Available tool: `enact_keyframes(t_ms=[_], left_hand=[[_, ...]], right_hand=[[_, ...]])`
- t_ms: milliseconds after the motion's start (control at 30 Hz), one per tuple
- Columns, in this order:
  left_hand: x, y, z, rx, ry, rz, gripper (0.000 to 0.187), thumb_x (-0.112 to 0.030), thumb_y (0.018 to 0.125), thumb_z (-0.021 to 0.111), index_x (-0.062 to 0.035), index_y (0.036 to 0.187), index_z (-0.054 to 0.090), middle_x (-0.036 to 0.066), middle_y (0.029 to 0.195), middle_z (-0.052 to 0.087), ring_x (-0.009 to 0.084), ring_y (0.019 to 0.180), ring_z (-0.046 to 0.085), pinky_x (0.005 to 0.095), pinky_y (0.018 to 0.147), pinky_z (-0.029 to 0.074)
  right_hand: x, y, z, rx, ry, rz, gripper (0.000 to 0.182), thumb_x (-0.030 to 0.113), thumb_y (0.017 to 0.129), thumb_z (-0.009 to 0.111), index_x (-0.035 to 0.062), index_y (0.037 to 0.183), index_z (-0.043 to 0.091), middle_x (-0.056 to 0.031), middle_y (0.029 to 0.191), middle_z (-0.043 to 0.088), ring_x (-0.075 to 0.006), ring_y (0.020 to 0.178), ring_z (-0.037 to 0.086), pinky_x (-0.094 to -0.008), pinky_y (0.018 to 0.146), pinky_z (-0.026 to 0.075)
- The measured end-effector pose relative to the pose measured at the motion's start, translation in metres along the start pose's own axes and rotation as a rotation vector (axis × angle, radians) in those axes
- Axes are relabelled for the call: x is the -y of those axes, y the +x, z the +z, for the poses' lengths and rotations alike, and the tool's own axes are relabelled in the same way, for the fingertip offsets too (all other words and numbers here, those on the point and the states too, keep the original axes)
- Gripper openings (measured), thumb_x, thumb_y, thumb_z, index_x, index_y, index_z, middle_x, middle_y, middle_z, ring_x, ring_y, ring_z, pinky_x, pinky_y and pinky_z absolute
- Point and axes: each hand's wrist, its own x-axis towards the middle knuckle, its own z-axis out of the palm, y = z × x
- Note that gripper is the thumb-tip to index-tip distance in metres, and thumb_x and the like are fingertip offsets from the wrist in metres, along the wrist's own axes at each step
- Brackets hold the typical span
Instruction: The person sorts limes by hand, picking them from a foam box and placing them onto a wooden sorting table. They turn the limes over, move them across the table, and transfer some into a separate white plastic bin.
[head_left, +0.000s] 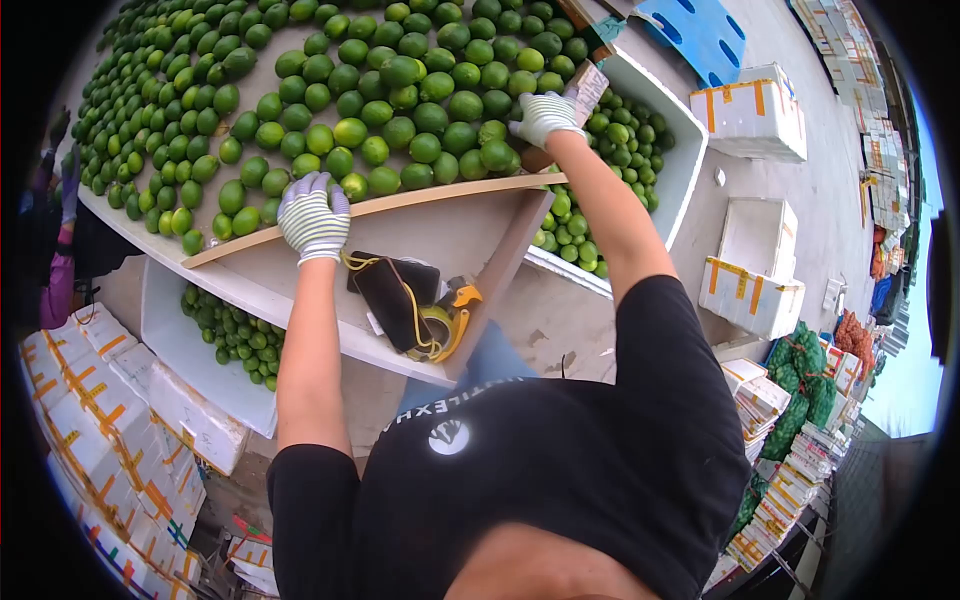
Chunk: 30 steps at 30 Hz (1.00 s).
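Both hands wear white-and-green striped gloves with greyish fingers. My left hand [315, 218] reaches over the wooden rail [420, 200] at the near edge of the sorting table, its fingers spread at the nearest limes [340, 160]. Farther right, my right hand [548, 117] rests by the table's right end, fingers apart, beside limes and a short upright board [588, 90]. Whether either palm touches a lime is hidden. Below the rail, a wooden tray [440, 225] holds a black phone-like object [390, 300], a yellow cord, a tape roll [435, 325] and an orange-handled tool [460, 315].
White foam boxes of limes stand right [690, 150] and lower left [160, 310] of the table. Stacked taped boxes [90, 390] fill the left, with more boxes [750, 110] and green net sacks [800, 380] at right. Another person's purple sleeve [60, 280] shows far left.
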Motion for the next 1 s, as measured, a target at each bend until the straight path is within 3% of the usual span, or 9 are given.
enact_keyframes(t_ms=[100,167,333,467,567,700,800,900,1000], left_hand=[[0.002,0.001,0.0,-0.019,-0.003,0.0,0.031,-0.032,0.082,0.065,-0.0108,0.103,0.074,0.006,0.111,0.07,0.0289,0.106,0.062,0.045,0.093,0.048],[0.001,0.001,-0.001,0.011,-0.027,-0.018,0.032,-0.033,0.082,0.064,-0.0111,0.104,0.074,0.006,0.111,0.07,0.0289,0.106,0.062,0.0447,0.093,0.048],[0.007,0.002,-0.015,0.066,-0.197,0.008,0.037,-0.032,0.081,0.073,-0.0103,0.112,0.071,0.01,0.117,0.068,0.0312,0.111,0.06,0.0457,0.1,0.046],[0.018,-0.005,0.0,-0.08,-0.692,-0.214,0.035,-0.018,0.087,0.072,-0.0068,0.12,0.068,0.015,0.12,0.066,0.029,0.114,0.061,0.0424,0.103,0.046],[-0.037,-0.017,-0.027,0.02,-1.375,-0.504,0.038,-0.018,0.091,0.069,-0.0046,0.126,0.064,0.012,0.122,0.065,0.0249,0.11,0.063,0.0361,0.099,0.05],[-0.123,-0.019,-0.08,0.251,-1.801,-0.656,0.053,-0.019,0.092,0.068,-0.0048,0.14,0.052,0.01,0.122,0.064,0.02,0.104,0.065,0.0323,0.088,0.054],[-0.16,-0.006,-0.081,0.267,-2.098,-0.615,0.059,-0.026,0.092,0.065,-0.0039,0.143,0.047,0.013,0.127,0.061,0.0247,0.113,0.062,0.0378,0.093,0.052],[-0.191,0.012,-0.085,0.129,-2.053,-0.756,0.06,-0.022,0.09,0.069,-0.0084,0.145,0.046,0.007,0.12,0.063,0.0185,0.102,0.064,0.031,0.079,0.054],[-0.183,0.003,-0.072,0.155,-2.128,-0.873,0.059,-0.03,0.087,0.07,-0.0104,0.139,0.05,0.007,0.112,0.064,0.0172,0.081,0.063,0.0285,0.065,0.049]], right_hand=[[-0.015,-0.017,0.012,-0.144,1.016,-0.126,0.058,0.046,0.086,0.069,0.0064,0.128,0.06,-0.0133,0.117,0.069,-0.0275,0.109,0.066,-0.0481,0.099,0.049],[0.005,-0.062,-0.013,0.231,2.006,-0.227,0.067,0.05,0.09,0.065,0.0048,0.137,0.052,-0.0159,0.121,0.066,-0.0286,0.107,0.066,-0.0495,0.099,0.051],[0.056,-0.122,-0.033,0.594,2.503,-0.423,0.08,0.052,0.084,0.072,0.0015,0.139,0.046,-0.0171,0.112,0.066,-0.0282,0.095,0.067,-0.051,0.096,0.053],[0.079,-0.133,-0.039,0.672,2.527,-0.573,0.08,0.046,0.087,0.071,0.0061,0.148,0.037,-0.0174,0.126,0.06,-0.0269,0.095,0.064,-0.0472,0.092,0.051],[0.082,-0.125,-0.046,0.54,2.314,-0.666,0.081,0.034,0.082,0.079,0.0099,0.148,0.038,-0.0159,0.136,0.055,-0.026,0.095,0.064,-0.0424,0.089,0.052],[0.076,-0.105,-0.052,0.488,2.086,-0.63,0.084,0.018,0.07,0.086,0.0107,0.144,0.046,-0.0118,0.139,0.054,-0.0234,0.117,0.06,-0.031,0.081,0.052],[0.066,-0.101,-0.068,0.375,1.686,-0.718,0.073,0.002,0.073,0.073,0.0081,0.142,0.049,-0.0095,0.14,0.054,-0.022,0.122,0.056,-0.0335,0.095,0.052],[0.059,-0.103,-0.077,0.097,1.171,-0.841,0.066,-0.001,0.079,0.068,0.0056,0.142,0.049,-0.0084,0.138,0.055,-0.0217,0.128,0.053,-0.0354,0.109,0.044],[0.048,-0.093,-0.058,0.159,1.242,-0.942,0.058,0.005,0.086,0.066,0.005,0.141,0.049,-0.0079,0.138,0.056,-0.0203,0.124,0.055,-0.0343,0.106,0.045]])
